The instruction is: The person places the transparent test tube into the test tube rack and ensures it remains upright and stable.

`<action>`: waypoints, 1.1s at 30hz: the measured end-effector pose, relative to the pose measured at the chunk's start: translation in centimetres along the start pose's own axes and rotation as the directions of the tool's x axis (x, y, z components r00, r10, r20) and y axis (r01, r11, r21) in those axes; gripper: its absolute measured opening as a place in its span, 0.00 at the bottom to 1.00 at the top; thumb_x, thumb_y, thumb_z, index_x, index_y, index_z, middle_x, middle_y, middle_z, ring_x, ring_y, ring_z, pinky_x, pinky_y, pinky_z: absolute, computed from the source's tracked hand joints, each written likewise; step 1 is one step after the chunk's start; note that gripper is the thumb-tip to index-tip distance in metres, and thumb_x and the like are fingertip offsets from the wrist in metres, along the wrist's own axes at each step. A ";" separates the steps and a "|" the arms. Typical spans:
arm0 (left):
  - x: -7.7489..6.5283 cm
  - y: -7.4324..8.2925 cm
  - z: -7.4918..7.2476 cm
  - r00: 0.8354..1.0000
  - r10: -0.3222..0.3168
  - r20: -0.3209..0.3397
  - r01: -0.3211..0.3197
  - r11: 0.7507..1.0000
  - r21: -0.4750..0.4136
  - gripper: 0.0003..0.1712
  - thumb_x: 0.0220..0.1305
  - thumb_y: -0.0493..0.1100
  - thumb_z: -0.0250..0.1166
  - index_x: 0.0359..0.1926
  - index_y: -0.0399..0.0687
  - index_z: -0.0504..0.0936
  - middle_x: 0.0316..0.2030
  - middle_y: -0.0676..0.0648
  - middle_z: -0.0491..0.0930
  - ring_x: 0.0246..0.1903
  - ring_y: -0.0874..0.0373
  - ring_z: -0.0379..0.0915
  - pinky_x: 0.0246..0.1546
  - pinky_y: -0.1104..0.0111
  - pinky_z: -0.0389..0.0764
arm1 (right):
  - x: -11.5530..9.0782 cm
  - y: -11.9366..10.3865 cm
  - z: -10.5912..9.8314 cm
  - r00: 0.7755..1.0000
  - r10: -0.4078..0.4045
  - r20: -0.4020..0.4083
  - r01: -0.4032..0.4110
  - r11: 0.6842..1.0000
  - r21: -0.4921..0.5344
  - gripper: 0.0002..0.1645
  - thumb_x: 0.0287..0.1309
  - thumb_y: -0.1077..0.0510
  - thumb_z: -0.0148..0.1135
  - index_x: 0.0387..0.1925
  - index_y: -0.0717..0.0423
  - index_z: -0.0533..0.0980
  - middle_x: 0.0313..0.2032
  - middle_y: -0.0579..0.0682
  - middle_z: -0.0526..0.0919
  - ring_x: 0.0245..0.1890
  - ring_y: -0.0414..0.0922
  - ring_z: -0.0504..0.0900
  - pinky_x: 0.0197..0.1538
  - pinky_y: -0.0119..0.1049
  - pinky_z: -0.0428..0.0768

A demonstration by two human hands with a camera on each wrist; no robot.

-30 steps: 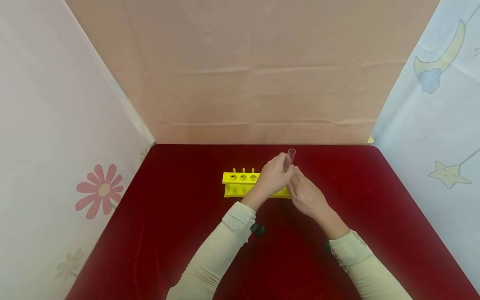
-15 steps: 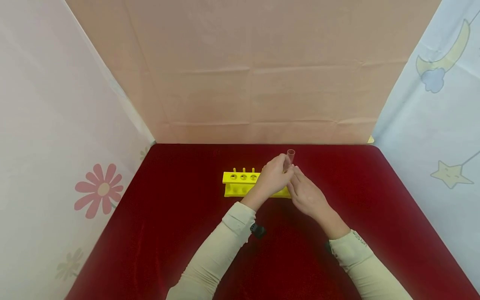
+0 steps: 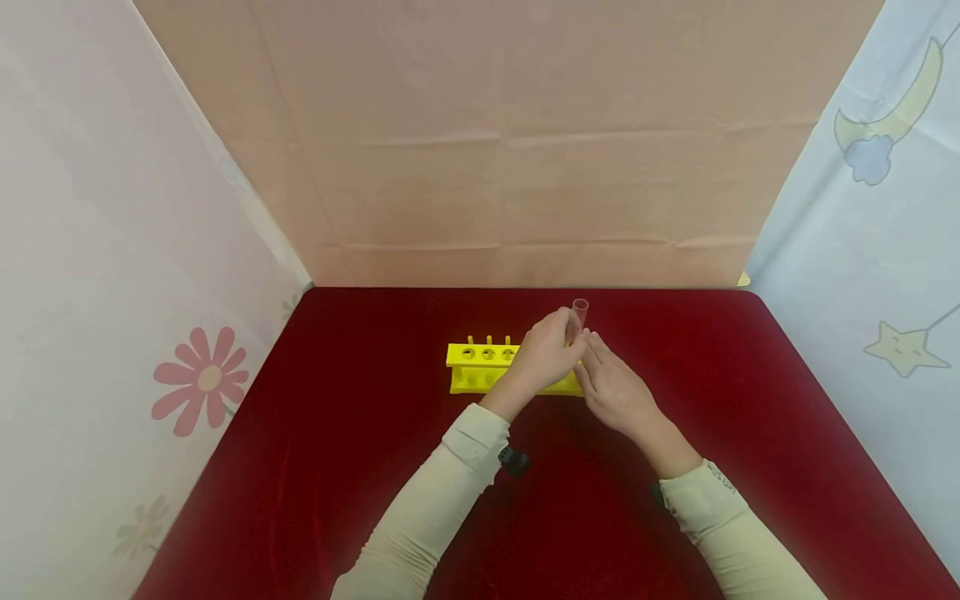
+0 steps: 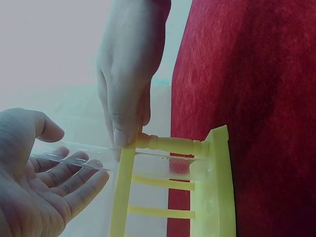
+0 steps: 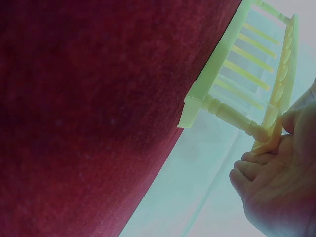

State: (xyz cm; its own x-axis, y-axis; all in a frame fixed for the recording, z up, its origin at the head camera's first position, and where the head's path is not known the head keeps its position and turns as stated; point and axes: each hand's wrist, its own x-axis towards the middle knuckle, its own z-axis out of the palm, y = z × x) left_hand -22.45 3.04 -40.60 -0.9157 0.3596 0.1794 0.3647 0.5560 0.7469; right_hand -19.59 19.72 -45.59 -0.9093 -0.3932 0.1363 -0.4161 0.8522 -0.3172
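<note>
A yellow test tube rack (image 3: 467, 382) stands on the dark red tabletop, with round holes along its top plate. A clear glass test tube (image 3: 581, 310) runs down through the rack's right end hole; the left wrist view shows its lower end near the base plate, with small droplets inside. Around the tube's upper part, my left hand (image 3: 550, 352) has its fingers and thumb loosely curled. My right hand (image 5: 284, 185) pinches the right end of the top plate. In the head view my left hand hides the rack's right half.
Several upright pegs (image 3: 489, 340) line the rack's back edge. A beige cloth wall (image 3: 495, 167) rises behind the table (image 3: 360, 467), and pale printed curtains (image 3: 90, 250) hang at both sides. A dark wrist device (image 3: 513, 461) sits below the left cuff.
The test tube's rim has shifted very slightly left in the head view. Both hands and the rack stay nearly in place.
</note>
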 end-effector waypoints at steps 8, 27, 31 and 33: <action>0.0 -0.3 -0.3 0.999 0.020 0.035 -0.019 1.000 -0.013 0.13 0.71 0.47 0.62 0.51 0.49 0.72 0.38 0.53 0.75 0.36 0.59 0.73 0.37 0.74 0.79 | 0.1 0.0 0.1 1.000 0.010 -0.001 -0.010 1.000 0.004 0.37 0.77 0.53 0.47 0.78 0.64 0.51 0.77 0.65 0.51 0.78 0.60 0.50 0.75 0.57 0.56; -0.2 -1.3 -2.2 0.997 0.004 0.075 -0.010 0.997 0.079 0.20 0.68 0.46 0.65 0.58 0.48 0.74 0.52 0.50 0.79 0.49 0.57 0.76 0.54 0.64 0.81 | 0.6 0.0 0.0 1.000 0.015 0.004 -0.015 1.000 -0.013 0.38 0.76 0.53 0.48 0.76 0.68 0.51 0.77 0.66 0.53 0.77 0.60 0.52 0.74 0.57 0.57; -0.3 -1.7 -2.7 0.997 -0.014 0.076 0.005 0.993 0.117 0.21 0.69 0.45 0.64 0.59 0.46 0.74 0.53 0.48 0.79 0.47 0.57 0.76 0.54 0.63 0.81 | 0.7 0.1 0.1 1.000 0.012 -0.001 -0.012 1.000 -0.023 0.38 0.76 0.54 0.48 0.76 0.69 0.51 0.77 0.66 0.53 0.78 0.61 0.51 0.74 0.57 0.57; -0.3 -1.9 -3.0 0.997 -0.024 0.079 0.013 0.991 0.132 0.21 0.69 0.45 0.63 0.60 0.46 0.74 0.55 0.48 0.79 0.49 0.57 0.76 0.55 0.62 0.81 | 0.7 0.2 0.1 1.000 0.018 -0.002 -0.018 1.000 -0.024 0.38 0.76 0.53 0.48 0.76 0.68 0.51 0.77 0.66 0.53 0.78 0.60 0.51 0.74 0.57 0.58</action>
State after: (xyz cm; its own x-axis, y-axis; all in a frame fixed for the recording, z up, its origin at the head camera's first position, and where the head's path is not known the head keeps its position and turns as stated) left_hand -23.37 -0.40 -40.21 -0.9079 0.4044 0.1100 0.3714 0.6546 0.6584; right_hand -20.27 19.57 -45.70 -0.9165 -0.3774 0.1324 -0.4000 0.8672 -0.2965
